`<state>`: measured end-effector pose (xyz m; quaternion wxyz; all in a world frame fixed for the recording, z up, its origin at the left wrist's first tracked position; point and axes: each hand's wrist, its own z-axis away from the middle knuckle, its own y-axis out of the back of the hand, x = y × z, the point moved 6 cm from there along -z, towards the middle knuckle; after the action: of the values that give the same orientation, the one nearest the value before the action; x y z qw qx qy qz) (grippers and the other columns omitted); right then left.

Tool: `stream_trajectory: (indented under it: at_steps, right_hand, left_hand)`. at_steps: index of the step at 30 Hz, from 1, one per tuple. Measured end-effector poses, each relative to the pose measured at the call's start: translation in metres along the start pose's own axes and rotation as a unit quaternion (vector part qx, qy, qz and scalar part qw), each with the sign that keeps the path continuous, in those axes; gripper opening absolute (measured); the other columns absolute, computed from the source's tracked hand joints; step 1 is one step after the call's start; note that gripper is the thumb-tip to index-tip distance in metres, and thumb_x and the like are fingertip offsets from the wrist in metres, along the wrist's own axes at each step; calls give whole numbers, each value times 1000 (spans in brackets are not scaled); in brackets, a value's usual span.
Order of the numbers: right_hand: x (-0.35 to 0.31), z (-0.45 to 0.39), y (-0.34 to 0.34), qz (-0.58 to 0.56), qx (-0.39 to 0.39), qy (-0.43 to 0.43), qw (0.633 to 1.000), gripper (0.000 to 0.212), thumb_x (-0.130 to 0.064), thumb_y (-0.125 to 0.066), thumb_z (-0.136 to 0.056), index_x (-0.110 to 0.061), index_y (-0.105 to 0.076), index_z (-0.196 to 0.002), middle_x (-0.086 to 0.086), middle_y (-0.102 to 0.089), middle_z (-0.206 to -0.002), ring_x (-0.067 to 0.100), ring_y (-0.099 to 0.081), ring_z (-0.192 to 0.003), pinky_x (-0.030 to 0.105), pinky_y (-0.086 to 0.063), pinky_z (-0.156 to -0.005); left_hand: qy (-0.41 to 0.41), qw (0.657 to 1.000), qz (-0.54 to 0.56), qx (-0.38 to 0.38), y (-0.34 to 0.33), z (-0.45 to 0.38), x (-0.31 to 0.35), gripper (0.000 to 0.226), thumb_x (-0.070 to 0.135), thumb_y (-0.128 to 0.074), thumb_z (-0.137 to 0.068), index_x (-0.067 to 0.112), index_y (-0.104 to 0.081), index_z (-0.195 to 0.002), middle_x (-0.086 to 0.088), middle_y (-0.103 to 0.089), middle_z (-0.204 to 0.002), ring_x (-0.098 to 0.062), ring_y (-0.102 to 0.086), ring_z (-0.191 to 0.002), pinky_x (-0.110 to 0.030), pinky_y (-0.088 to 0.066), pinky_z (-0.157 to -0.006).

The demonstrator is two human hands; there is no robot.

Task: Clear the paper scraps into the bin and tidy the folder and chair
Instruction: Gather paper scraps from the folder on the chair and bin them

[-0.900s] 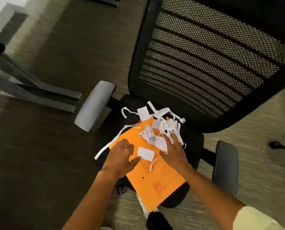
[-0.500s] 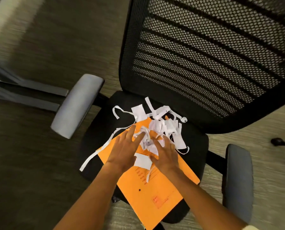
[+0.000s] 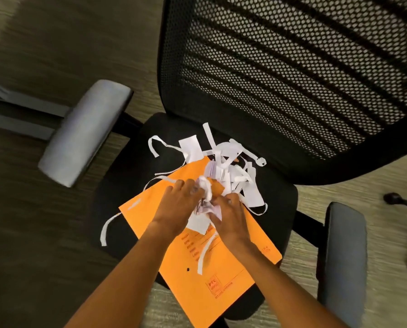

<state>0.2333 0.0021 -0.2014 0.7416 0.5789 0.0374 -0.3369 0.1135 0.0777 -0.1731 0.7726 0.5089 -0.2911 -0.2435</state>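
An orange folder (image 3: 223,268) lies flat on the black seat of an office chair (image 3: 276,200). White paper scraps (image 3: 231,162) in strips and pieces are heaped on the folder's far end and spill onto the seat. My left hand (image 3: 176,204) and my right hand (image 3: 231,216) press together over the middle of the folder, bunching a crumpled wad of scraps (image 3: 206,196) between their fingers. A loose strip (image 3: 107,228) hangs off the folder's left side. No bin is in view.
The chair's mesh backrest (image 3: 292,74) rises behind the seat. Grey armrests stand at the left (image 3: 84,131) and right (image 3: 342,259). Grey desk legs (image 3: 20,114) cross the carpet at far left. Another chair's black base (image 3: 396,200) shows at the right edge.
Both hands have moved forward and closed in on each other, gathering loose scraps from the folder into a crumpled wad between them. The camera has shifted closer to the seat.
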Motion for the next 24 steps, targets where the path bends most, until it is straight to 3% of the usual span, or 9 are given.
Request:
stream_trajectory:
  at_steps: [5,7,11,18,24]
  right_hand:
    - [10,7,6,-35,8,-3,999,21,-9,-75,-78,-19,-60,-90,-2,-45,-103,15,-51,-94,19,-49,-73]
    - [15,10,8,-55,7,-9,998,20,-4,-74,-78,-17,-61,-88,-2,-47,-99,15,-52,-90,9,-42,-68]
    - [17,19,19,-89,14,-14,996,15,-1,-71,-79,-13,-64,-85,2,-52,-94,13,-52,-83,3,-39,-63]
    - [1,39,51,-119,75,14,990,25,6,-72,-74,-16,-65,-83,2,-61,-86,2,-56,-79,1,-38,-67]
    - [-42,63,67,-147,123,63,979,20,-4,-75,-78,-19,-64,-84,0,-63,-87,7,-58,-82,2,-38,-70]
  left_hand:
    - [34,999,15,3,-4,13,-3,51,13,-81,-65,20,-61,-111,-7,-63,-105,-25,-55,-85,-35,-47,-65]
    - [53,997,53,13,-3,19,-6,47,17,-77,-72,18,-61,-116,-8,-63,-111,-26,-56,-88,-36,-47,-69]
    - [93,986,136,30,3,42,-13,40,17,-66,-83,17,-56,-122,-6,-59,-120,-24,-54,-94,-34,-50,-73]
    - [148,959,232,66,8,103,-37,28,10,-62,-82,19,-52,-106,-1,-57,-110,-22,-55,-98,-34,-53,-70]
    - [197,942,251,102,7,167,-63,25,8,-57,-80,18,-53,-102,-1,-57,-105,-25,-53,-94,-39,-51,-69]
